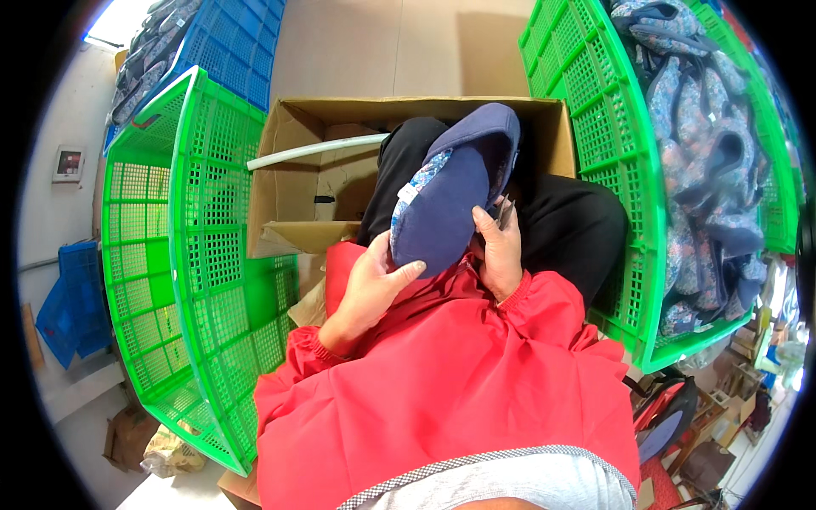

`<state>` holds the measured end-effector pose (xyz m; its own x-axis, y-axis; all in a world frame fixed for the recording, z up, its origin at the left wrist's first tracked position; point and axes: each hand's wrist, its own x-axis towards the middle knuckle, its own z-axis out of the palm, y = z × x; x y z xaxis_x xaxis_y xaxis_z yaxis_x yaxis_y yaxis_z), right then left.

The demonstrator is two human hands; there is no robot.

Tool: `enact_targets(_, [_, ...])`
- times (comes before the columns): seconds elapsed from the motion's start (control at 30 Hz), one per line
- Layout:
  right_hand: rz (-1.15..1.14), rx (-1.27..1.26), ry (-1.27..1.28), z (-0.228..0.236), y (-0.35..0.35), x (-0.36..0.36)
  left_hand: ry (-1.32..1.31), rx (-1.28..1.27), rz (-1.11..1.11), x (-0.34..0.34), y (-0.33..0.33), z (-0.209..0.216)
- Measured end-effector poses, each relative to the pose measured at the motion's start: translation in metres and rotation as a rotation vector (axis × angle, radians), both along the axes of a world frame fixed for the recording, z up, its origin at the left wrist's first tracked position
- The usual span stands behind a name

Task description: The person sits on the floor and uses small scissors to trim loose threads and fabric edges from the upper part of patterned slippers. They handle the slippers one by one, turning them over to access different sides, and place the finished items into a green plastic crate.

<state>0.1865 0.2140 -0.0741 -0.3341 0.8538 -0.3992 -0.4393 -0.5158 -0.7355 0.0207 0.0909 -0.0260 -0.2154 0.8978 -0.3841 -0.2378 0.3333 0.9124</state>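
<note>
A navy slipper point(446, 208) with a blue floral band and a small white tag on its left side is held over my lap, toe end pointing away. My left hand point(374, 285) is closed on its near left edge, thumb over the navy inner sole. At the near right edge, my right hand point(500, 251) is closed with thumb and fingers pinched on the slipper's rim. Some of its fingers are hidden, and a greyish bit by the fingertips is too small to tell.
An open cardboard box point(293, 191) with a pale tube point(319, 150) across it stands ahead, around my knees. On the left is a green plastic crate point(212, 255), with a blue crate point(229, 51) behind it. Another green crate point(608, 144) on the right holds many floral slippers point(710, 195).
</note>
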Motion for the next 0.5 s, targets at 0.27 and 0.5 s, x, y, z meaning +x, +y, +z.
enact_targets(0.27, [-0.097, -0.056, -0.115, 0.012, -0.003, 0.057, -0.292, 0.229, 0.294, -0.065, 0.014, -0.005])
enact_targets(0.5, [-0.202, 0.069, -0.004, 0.032, 0.036, 0.078, 0.013, -0.056, -0.345, -0.1, 0.026, 0.024])
